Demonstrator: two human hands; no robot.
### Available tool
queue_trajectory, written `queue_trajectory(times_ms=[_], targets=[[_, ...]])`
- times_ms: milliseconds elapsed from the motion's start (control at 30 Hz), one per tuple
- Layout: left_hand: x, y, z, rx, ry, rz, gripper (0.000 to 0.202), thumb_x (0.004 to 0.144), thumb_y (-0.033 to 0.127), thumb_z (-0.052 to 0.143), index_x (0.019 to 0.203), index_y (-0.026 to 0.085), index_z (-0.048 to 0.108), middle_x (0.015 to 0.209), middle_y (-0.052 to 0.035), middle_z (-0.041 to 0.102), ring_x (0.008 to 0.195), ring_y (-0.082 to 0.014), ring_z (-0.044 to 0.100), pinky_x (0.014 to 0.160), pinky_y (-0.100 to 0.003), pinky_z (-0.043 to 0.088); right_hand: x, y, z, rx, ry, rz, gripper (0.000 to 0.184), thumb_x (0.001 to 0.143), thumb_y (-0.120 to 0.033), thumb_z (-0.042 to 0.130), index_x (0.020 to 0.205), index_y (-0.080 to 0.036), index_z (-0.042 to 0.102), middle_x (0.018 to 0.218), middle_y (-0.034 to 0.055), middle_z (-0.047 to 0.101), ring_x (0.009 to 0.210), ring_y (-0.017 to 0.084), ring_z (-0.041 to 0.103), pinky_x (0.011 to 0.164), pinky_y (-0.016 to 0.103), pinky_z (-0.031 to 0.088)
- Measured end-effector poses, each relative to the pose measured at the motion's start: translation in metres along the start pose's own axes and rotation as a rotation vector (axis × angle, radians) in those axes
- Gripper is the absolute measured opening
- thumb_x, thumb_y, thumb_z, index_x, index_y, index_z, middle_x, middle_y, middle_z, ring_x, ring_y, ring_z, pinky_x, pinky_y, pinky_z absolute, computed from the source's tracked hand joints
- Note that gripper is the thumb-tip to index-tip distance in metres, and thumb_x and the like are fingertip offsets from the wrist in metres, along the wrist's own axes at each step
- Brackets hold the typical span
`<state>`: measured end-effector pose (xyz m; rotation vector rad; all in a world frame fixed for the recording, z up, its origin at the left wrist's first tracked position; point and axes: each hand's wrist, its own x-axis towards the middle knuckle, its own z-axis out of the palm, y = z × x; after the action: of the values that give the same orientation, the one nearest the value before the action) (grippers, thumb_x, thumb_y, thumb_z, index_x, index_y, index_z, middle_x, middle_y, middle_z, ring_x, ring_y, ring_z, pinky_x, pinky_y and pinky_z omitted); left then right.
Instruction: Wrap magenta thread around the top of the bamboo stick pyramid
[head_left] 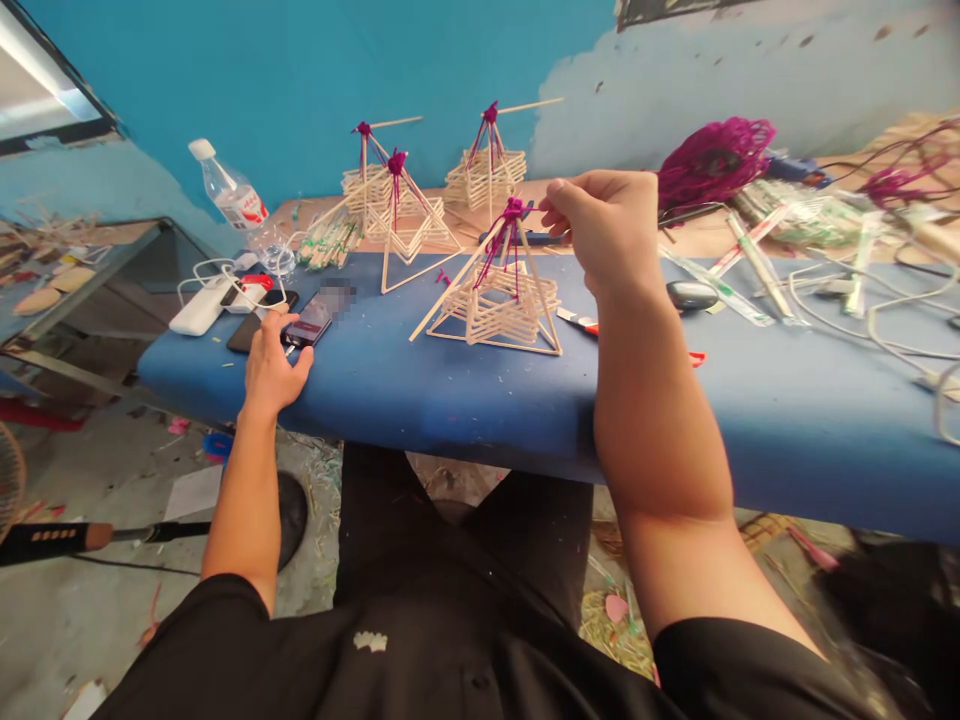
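Note:
My right hand (604, 230) is raised over the blue table (465, 400), fingers pinched by the magenta thread knot at the top of a pyramid of thin wooden sticks (501, 300). What the fingers pinch is too small to name. My left hand (271, 368) rests at the table's near left edge, its thumb and fingers touching a smartphone (311, 320) that lies flat with its screen lit. Two more stick pyramids (397, 215) (486, 170) with magenta knots stand further back.
A plastic water bottle (229, 195), a white power strip (201, 308) with cables and a bundle of sticks (330, 240) lie at the left back. A ball of magenta thread (712, 150), wrapped sticks (757, 255) and white cables (862, 310) crowd the right. A red-handled cutter (581, 322) lies by my right arm.

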<state>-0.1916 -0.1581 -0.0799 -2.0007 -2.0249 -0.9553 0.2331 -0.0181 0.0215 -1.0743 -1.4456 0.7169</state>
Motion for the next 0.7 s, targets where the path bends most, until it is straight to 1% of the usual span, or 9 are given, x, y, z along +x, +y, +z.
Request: queue_trajectory(times_ms=[100, 233, 367, 400, 433, 500, 600, 633, 700], targets=[[0.001, 0.002, 0.0, -0.037, -0.019, -0.031, 0.083, 0.084, 0.03, 0.069, 0.159, 0.023, 0.032, 0.156, -0.0142, 0.061, 0.147, -0.0372, 0.059, 0.125, -0.058, 0.048, 0.002, 0.0, -0.001, -0.001, 0.043, -0.028, 0.032, 0.099, -0.045, 0.068, 0.072, -0.028, 0.063, 0.059, 0.0007, 0.054, 0.068, 0.019, 0.051, 0.071, 0.038, 0.041], [0.001, 0.005, -0.001, -0.062, -0.006, -0.007, 0.089, 0.085, 0.029, 0.068, 0.162, 0.023, 0.025, 0.153, -0.0156, 0.064, 0.137, -0.0354, 0.067, 0.121, -0.056, 0.052, 0.0, -0.009, -0.011, 0.029, 0.16, -0.058, 0.027, 0.097, -0.033, 0.064, 0.07, -0.027, 0.064, 0.068, 0.0033, 0.061, 0.064, 0.017, 0.051, 0.069, 0.038, 0.042], [-0.004, 0.009, -0.003, -0.079, -0.003, 0.002, 0.093, 0.084, 0.03, 0.071, 0.162, 0.024, 0.022, 0.154, -0.0178, 0.062, 0.132, -0.0378, 0.069, 0.117, -0.06, 0.054, -0.021, -0.007, -0.042, -0.068, 0.212, -0.087, 0.023, 0.097, -0.032, 0.059, 0.079, -0.024, 0.071, 0.078, 0.0077, 0.07, 0.067, 0.019, 0.059, 0.065, 0.037, 0.045], [-0.006, 0.011, -0.004, -0.082, -0.006, -0.007, 0.095, 0.084, 0.03, 0.073, 0.163, 0.025, 0.021, 0.156, -0.0177, 0.061, 0.132, -0.0387, 0.07, 0.115, -0.061, 0.055, -0.03, -0.002, -0.052, -0.146, 0.215, -0.089, 0.021, 0.093, -0.029, 0.059, 0.078, -0.022, 0.072, 0.077, 0.0085, 0.071, 0.066, 0.02, 0.061, 0.064, 0.038, 0.046], [-0.006, 0.014, -0.005, -0.081, -0.008, -0.015, 0.096, 0.083, 0.03, 0.073, 0.163, 0.026, 0.021, 0.157, -0.0175, 0.06, 0.131, -0.0398, 0.07, 0.113, -0.062, 0.056, -0.04, 0.005, -0.062, -0.28, 0.196, -0.088, 0.019, 0.091, -0.027, 0.061, 0.077, -0.021, 0.073, 0.077, 0.0085, 0.071, 0.069, 0.021, 0.064, 0.068, 0.039, 0.048], [-0.004, 0.022, -0.009, -0.067, 0.026, -0.002, 0.093, 0.083, 0.03, 0.074, 0.163, 0.024, 0.026, 0.157, -0.0176, 0.061, 0.133, -0.0422, 0.068, 0.113, -0.066, 0.056, -0.061, 0.024, -0.078, -0.628, 0.12, -0.01, 0.016, 0.085, -0.033, 0.069, 0.078, -0.021, 0.077, 0.073, 0.0079, 0.07, 0.074, 0.027, 0.068, 0.078, 0.045, 0.052], [0.013, 0.047, -0.019, -0.068, 0.173, 0.081, 0.07, 0.084, 0.029, 0.075, 0.15, 0.021, 0.052, 0.145, -0.0151, 0.072, 0.133, -0.0426, 0.068, 0.113, -0.067, 0.055, -0.088, 0.054, -0.091, -0.907, -0.146, -0.013, 0.02, 0.083, -0.039, 0.073, 0.091, -0.023, 0.082, 0.093, 0.0121, 0.077, 0.088, 0.034, 0.072, 0.084, 0.049, 0.056], [0.022, 0.059, -0.022, -0.101, 0.198, 0.107, 0.058, 0.086, 0.029, 0.075, 0.142, 0.021, 0.06, 0.137, -0.0125, 0.076, 0.13, -0.0404, 0.071, 0.111, -0.064, 0.057, -0.095, 0.062, -0.093, -0.948, -0.174, -0.058, 0.023, 0.086, -0.038, 0.069, 0.097, -0.022, 0.083, 0.102, 0.0138, 0.077, 0.096, 0.036, 0.072, 0.089, 0.05, 0.057], [0.044, 0.089, -0.03, -0.253, 0.156, 0.141, 0.041, 0.089, 0.03, 0.077, 0.128, 0.023, 0.068, 0.122, -0.0067, 0.082, 0.109, -0.0317, 0.08, 0.102, -0.057, 0.063, -0.104, 0.069, -0.093, -1.001, -0.144, -0.078, 0.027, 0.09, -0.034, 0.063, 0.102, -0.021, 0.083, 0.105, 0.0157, 0.076, 0.099, 0.037, 0.072, 0.091, 0.051, 0.057]])
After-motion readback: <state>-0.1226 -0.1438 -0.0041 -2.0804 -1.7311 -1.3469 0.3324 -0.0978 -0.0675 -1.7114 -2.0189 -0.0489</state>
